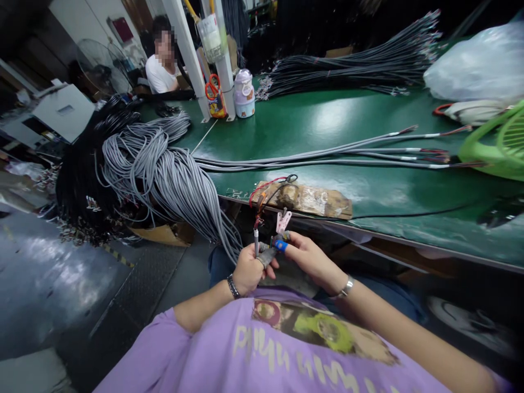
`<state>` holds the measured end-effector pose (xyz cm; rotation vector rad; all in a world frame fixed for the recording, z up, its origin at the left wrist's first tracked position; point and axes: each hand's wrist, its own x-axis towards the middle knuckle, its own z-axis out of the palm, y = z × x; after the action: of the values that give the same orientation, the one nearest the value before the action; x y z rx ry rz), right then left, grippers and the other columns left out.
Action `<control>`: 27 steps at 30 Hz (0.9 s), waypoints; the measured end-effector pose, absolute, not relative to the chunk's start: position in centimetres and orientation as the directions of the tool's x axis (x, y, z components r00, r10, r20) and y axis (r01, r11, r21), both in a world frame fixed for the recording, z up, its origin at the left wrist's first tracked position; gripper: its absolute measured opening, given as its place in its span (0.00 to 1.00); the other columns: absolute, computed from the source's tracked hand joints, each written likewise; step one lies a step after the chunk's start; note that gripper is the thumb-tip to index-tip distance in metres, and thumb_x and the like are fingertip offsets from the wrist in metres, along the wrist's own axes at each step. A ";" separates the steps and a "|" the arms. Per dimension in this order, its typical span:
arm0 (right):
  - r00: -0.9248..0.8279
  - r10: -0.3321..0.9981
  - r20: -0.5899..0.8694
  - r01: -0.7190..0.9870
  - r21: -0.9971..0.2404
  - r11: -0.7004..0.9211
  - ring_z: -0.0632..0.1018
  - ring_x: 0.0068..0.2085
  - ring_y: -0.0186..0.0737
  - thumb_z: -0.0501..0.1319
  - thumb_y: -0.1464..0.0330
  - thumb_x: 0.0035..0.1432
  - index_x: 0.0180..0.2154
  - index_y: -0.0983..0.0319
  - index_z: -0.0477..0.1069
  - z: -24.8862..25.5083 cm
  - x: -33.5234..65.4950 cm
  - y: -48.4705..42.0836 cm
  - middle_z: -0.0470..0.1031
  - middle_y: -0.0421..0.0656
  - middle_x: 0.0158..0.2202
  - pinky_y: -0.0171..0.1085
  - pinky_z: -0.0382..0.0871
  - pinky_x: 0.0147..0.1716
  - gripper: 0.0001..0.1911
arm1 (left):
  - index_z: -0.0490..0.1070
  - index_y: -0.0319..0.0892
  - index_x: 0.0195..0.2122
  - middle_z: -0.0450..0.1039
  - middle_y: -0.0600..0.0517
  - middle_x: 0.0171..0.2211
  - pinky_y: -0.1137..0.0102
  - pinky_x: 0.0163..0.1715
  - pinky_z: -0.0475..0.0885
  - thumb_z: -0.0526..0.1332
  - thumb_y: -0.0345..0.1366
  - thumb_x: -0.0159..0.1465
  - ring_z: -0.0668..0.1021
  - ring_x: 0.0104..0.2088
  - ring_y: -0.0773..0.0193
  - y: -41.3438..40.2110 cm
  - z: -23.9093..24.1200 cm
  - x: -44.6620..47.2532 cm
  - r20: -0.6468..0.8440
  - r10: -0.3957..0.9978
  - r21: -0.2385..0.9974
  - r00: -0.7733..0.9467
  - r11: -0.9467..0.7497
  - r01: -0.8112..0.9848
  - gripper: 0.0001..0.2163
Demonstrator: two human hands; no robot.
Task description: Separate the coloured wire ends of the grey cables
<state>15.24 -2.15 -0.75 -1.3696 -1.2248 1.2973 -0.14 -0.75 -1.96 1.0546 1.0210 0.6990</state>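
My left hand (248, 269), with tape-wrapped fingertips, is closed around the end of a grey cable (256, 240). The cable's end points up, and its thin reddish wires touch the wires and clip hanging at the table's edge. My right hand (313, 257) is pinched just right of it, with blue tape on one finger; what lies between its fingertips is too small to make out. A pink clip (283, 221) stands just above the right fingertips. Behind both hands, a worn wooden block (315, 200) with red and black leads (270, 188) lies at the table edge.
A big bundle of grey cables (164, 158) hangs over the left table edge beside black cables (82, 185). Several grey cables (319, 164) stretch across the green table (327, 117). A green fan (499, 142), bottle (244, 95), black cable bundle (347, 71) and seated person (161, 68) are beyond.
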 end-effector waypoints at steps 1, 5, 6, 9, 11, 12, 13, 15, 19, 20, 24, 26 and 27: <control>-0.047 0.988 -0.147 0.071 -0.987 -0.144 0.68 0.28 0.35 0.62 0.55 0.50 0.31 0.61 0.68 -0.5 15.2 -2.1 0.72 0.40 0.28 0.35 0.62 0.28 0.16 | 0.64 0.40 0.27 0.71 0.55 0.20 0.78 0.10 0.53 0.65 0.50 0.53 0.69 0.13 0.73 -0.8 -2.0 -0.2 -0.334 0.856 0.931 0.393 0.364 -0.002 0.18; -0.119 0.983 -0.136 0.021 -0.991 -0.135 0.70 0.27 0.36 0.62 0.55 0.51 0.30 0.62 0.68 -0.3 15.0 -2.1 0.72 0.40 0.25 0.36 0.64 0.31 0.16 | 0.63 0.40 0.26 0.71 0.55 0.19 0.78 0.10 0.53 0.65 0.49 0.52 0.70 0.13 0.73 -0.8 -2.2 -0.3 -0.338 0.845 0.928 0.414 0.372 -0.002 0.17; -0.114 0.984 -0.137 0.030 -0.991 -0.134 0.69 0.27 0.35 0.62 0.55 0.52 0.29 0.62 0.68 -0.4 15.0 -2.1 0.71 0.39 0.24 0.36 0.64 0.30 0.16 | 0.64 0.40 0.26 0.70 0.55 0.19 0.78 0.10 0.53 0.65 0.49 0.52 0.70 0.13 0.73 -0.9 -2.3 -0.3 -0.339 0.844 0.927 0.416 0.375 -0.006 0.17; -0.063 0.988 -0.140 0.074 -0.988 -0.135 0.69 0.27 0.35 0.61 0.57 0.53 0.29 0.62 0.68 -1.0 14.9 -2.2 0.71 0.40 0.25 0.36 0.63 0.29 0.14 | 0.64 0.39 0.26 0.70 0.55 0.19 0.78 0.10 0.54 0.64 0.49 0.54 0.70 0.13 0.73 -1.0 -2.5 -0.2 -0.339 0.843 0.924 0.417 0.383 -0.024 0.17; -0.034 0.990 -0.137 0.089 -0.987 -0.134 0.70 0.28 0.36 0.61 0.57 0.53 0.30 0.62 0.69 -1.3 14.8 -2.3 0.73 0.41 0.27 0.36 0.64 0.30 0.14 | 0.65 0.39 0.26 0.70 0.55 0.20 0.78 0.10 0.54 0.64 0.50 0.54 0.70 0.13 0.73 -1.0 -2.7 -0.2 -0.338 0.850 0.922 0.405 0.385 -0.039 0.17; -0.025 0.991 -0.133 0.091 -0.987 -0.131 0.70 0.29 0.36 0.61 0.58 0.53 0.30 0.62 0.69 -1.4 14.8 -2.3 0.73 0.41 0.28 0.36 0.64 0.31 0.13 | 0.65 0.39 0.27 0.70 0.55 0.20 0.78 0.10 0.54 0.63 0.50 0.55 0.70 0.13 0.73 -1.1 -2.8 -0.2 -0.337 0.853 0.921 0.397 0.386 -0.048 0.17; -0.015 0.992 -0.127 0.093 -0.988 -0.125 0.70 0.29 0.36 0.60 0.58 0.53 0.30 0.62 0.69 -1.5 14.7 -2.3 0.73 0.41 0.28 0.36 0.64 0.31 0.13 | 0.65 0.39 0.27 0.71 0.55 0.20 0.78 0.10 0.54 0.63 0.50 0.55 0.70 0.13 0.73 -1.1 -2.8 -0.2 -0.336 0.858 0.920 0.387 0.387 -0.059 0.18; 0.008 0.994 -0.106 0.102 -0.989 -0.106 0.70 0.29 0.37 0.60 0.58 0.54 0.30 0.62 0.68 -1.6 14.5 -2.4 0.73 0.41 0.28 0.36 0.65 0.31 0.13 | 0.65 0.39 0.28 0.71 0.55 0.21 0.78 0.10 0.55 0.63 0.51 0.55 0.70 0.13 0.73 -1.0 -2.8 -0.2 -0.332 0.873 0.918 0.357 0.386 -0.089 0.18; 0.033 0.997 -0.071 0.114 -0.991 -0.074 0.71 0.30 0.37 0.59 0.57 0.55 0.29 0.61 0.67 -1.5 14.4 -2.4 0.73 0.42 0.27 0.37 0.66 0.31 0.14 | 0.65 0.40 0.29 0.71 0.55 0.21 0.79 0.10 0.55 0.63 0.50 0.56 0.70 0.13 0.74 -0.9 -2.5 -0.2 -0.336 0.882 0.914 0.330 0.391 -0.113 0.17; 0.032 0.997 -0.068 0.111 -0.991 -0.071 0.72 0.30 0.38 0.59 0.57 0.54 0.29 0.61 0.68 -1.5 14.4 -2.3 0.74 0.42 0.27 0.37 0.66 0.31 0.14 | 0.65 0.40 0.29 0.71 0.55 0.21 0.79 0.10 0.55 0.63 0.49 0.55 0.70 0.13 0.74 -0.9 -2.5 -0.2 -0.339 0.879 0.913 0.336 0.393 -0.107 0.17; 0.044 0.996 -0.077 0.089 -0.993 -0.080 0.72 0.30 0.38 0.61 0.57 0.53 0.30 0.62 0.70 -1.5 14.6 -2.3 0.75 0.42 0.28 0.37 0.67 0.32 0.13 | 0.65 0.40 0.29 0.70 0.56 0.20 0.79 0.10 0.55 0.63 0.50 0.55 0.70 0.13 0.73 -0.9 -2.5 -0.2 -0.323 0.883 0.923 0.341 0.373 -0.091 0.17; 0.050 0.993 -0.106 0.083 -0.991 -0.110 0.71 0.28 0.36 0.62 0.57 0.52 0.30 0.62 0.71 -1.5 14.7 -2.3 0.74 0.41 0.27 0.37 0.66 0.31 0.14 | 0.65 0.40 0.30 0.70 0.56 0.21 0.79 0.10 0.55 0.63 0.50 0.55 0.70 0.13 0.73 -1.0 -2.7 -0.2 -0.315 0.889 0.927 0.333 0.364 -0.094 0.17; 0.052 0.991 -0.122 0.079 -0.989 -0.126 0.70 0.28 0.36 0.62 0.57 0.51 0.29 0.62 0.71 -1.5 14.7 -2.3 0.73 0.41 0.26 0.36 0.65 0.30 0.14 | 0.65 0.40 0.30 0.71 0.56 0.21 0.79 0.10 0.55 0.63 0.50 0.55 0.70 0.13 0.73 -1.0 -2.8 -0.2 -0.313 0.890 0.928 0.331 0.361 -0.095 0.17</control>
<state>14.71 -2.33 -1.47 -1.3839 -1.1726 1.2253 -0.19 -1.00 -2.77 0.9787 1.0174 0.8005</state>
